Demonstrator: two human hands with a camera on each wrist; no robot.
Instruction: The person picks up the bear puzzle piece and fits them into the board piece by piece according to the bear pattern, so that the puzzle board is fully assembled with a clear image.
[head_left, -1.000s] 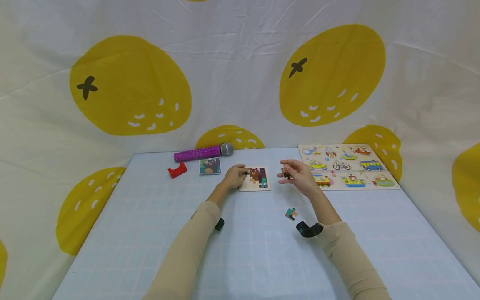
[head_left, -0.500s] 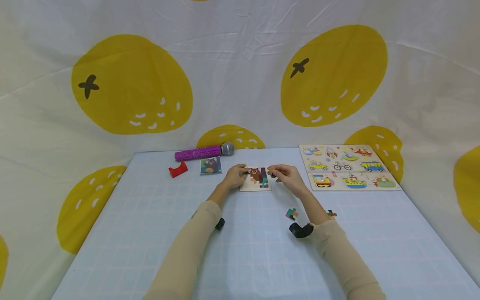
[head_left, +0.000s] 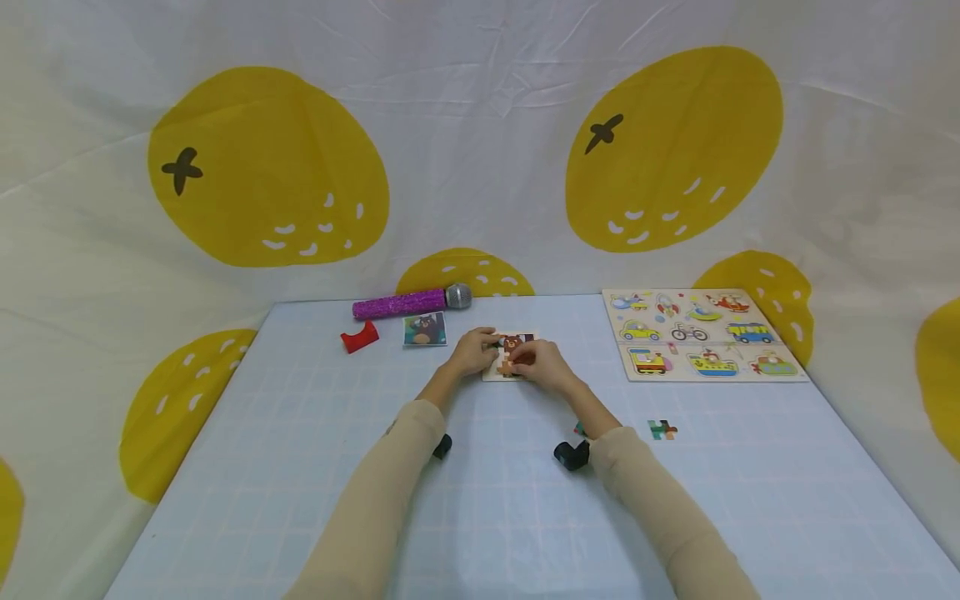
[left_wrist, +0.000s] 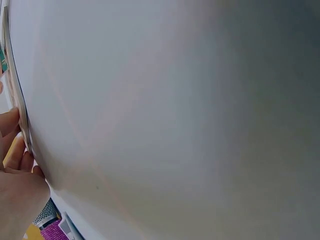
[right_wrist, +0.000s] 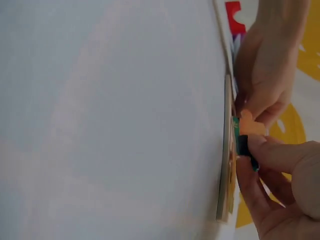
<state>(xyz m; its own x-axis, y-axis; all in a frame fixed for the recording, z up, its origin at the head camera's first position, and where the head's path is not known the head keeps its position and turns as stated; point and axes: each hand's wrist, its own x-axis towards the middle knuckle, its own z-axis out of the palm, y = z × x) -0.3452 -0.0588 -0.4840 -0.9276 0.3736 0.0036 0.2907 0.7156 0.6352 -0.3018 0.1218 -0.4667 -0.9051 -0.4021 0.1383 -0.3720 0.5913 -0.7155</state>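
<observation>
In the head view, a small square puzzle board [head_left: 491, 375] with a brown bear picture lies near the back of the table, partly covered by both hands. My left hand [head_left: 471, 352] holds its left edge; the left wrist view has the thumb and fingers around the board's rim [left_wrist: 19, 97]. My right hand [head_left: 546, 365] is over the board's right part. Between thumb and fingers it pinches an orange and dark teal puzzle piece [right_wrist: 253, 126], close over the board in the right wrist view. A loose puzzle piece [head_left: 662, 430] lies right of the right wrist, another piece [head_left: 579, 428] mostly behind it.
A purple glitter microphone [head_left: 401, 304], a bear picture card [head_left: 425, 330] and a red arch block [head_left: 360, 338] lie at the back left. At the back right is a wooden vehicle puzzle [head_left: 637, 315]. Black wrist cameras [head_left: 572, 456] hang under both forearms.
My right hand has moved left from beside the board to over it, bringing the puzzle piece along. The left hand has stayed at the board's left edge.
</observation>
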